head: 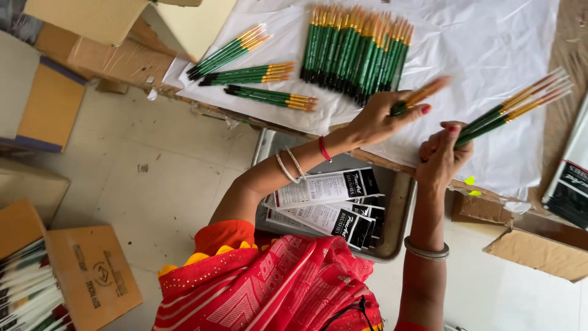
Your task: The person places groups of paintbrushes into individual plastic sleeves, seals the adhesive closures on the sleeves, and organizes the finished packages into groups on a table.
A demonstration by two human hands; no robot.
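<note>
We look down on a counter spread with a white sheet, and on it lies a big heap of green-handled brushes; left of the heap lie three small sets of brushes, each apart from the others. Below the counter edge a metal tray holds flat black-and-white packets. Cardboard boxes stand on the floor at the left.

Our right hand has its grip closed round a fan of brushes, tips pointing up and right. Our left hand pinches a few brushes, blurred, just beside the heap.

We judge the step in hand to be counting brushes into a set. The next move likely calls for joining both lots evenly, tips aligned, without spilling any.
</note>
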